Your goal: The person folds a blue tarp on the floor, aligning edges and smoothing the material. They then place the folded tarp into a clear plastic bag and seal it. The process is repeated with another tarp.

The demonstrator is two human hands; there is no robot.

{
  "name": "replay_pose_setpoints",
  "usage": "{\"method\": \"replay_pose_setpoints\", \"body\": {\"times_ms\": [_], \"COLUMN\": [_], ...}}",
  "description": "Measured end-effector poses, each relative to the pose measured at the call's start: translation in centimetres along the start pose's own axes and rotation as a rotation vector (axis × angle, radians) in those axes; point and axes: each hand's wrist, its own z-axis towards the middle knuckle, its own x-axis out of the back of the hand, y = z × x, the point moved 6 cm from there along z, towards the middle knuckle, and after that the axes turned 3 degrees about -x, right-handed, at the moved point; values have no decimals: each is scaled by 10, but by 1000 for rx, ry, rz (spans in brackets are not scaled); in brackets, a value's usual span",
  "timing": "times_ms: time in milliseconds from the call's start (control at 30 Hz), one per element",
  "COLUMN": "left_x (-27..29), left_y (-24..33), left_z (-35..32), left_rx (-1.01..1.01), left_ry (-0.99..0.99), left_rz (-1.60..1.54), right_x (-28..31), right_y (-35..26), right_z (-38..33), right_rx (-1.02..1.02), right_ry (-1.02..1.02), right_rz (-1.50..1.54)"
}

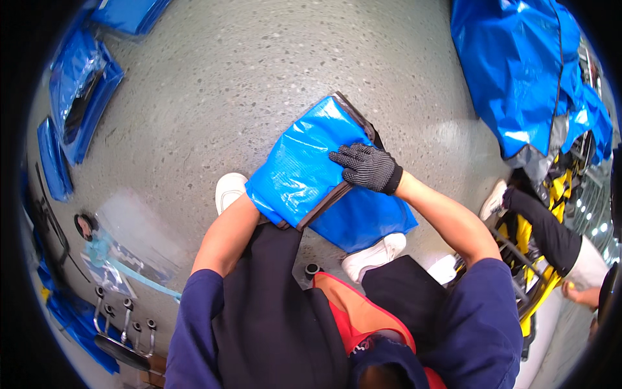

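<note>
Nearest are the person's black trouser legs (269, 305), spread apart, which seems to leave working room between the knees. 1 small caster (312, 268) shows between them, so the seat, itself hidden, is probably a low wheeled stool.

Just ahead, the glossy blue tarpaulin cover (301, 162) lies by the left knee, its dark-edged upper panel folded over a lower blue flap (369, 220) that reaches the right white shoe (376, 256). The right hand (370, 167), in a dotted black knit glove, lies palm down on the panel, fingers loosely extended rather than closed around anything; this likely keeps the slick layer flat. The left forearm (228, 235) runs to the cover's near-left corner, perhaps supporting it from below, but the hand is hidden and I cannot tell its grip.

Farther left, an upturned stool base (123, 343) rests with its casters up, near a clear plastic bag (152, 256). Beyond, blue folded packets (84, 97) lie along the floor's edge, apparently kept aside. At far right, 1 large blue cover (512, 78) drapes beside yellow-and-black framework (557, 194) and a co-worker's leg (547, 230).
</note>
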Motion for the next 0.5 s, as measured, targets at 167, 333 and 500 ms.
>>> {"method": "replay_pose_setpoints", "body": {"times_ms": [167, 333, 500], "left_x": [9, 66, 118], "left_y": [24, 44, 75], "left_z": [-31, -116, -33], "left_rx": [73, 506, 552], "left_ry": [-274, -684, -35], "left_rz": [-89, -385, 106], "right_x": [-48, -85, -72], "right_y": [0, 8, -1], "right_z": [-13, -18, -19], "right_rx": [33, 1, -304], "right_ry": [86, 127, -100], "right_rz": [46, -53, 59]}}
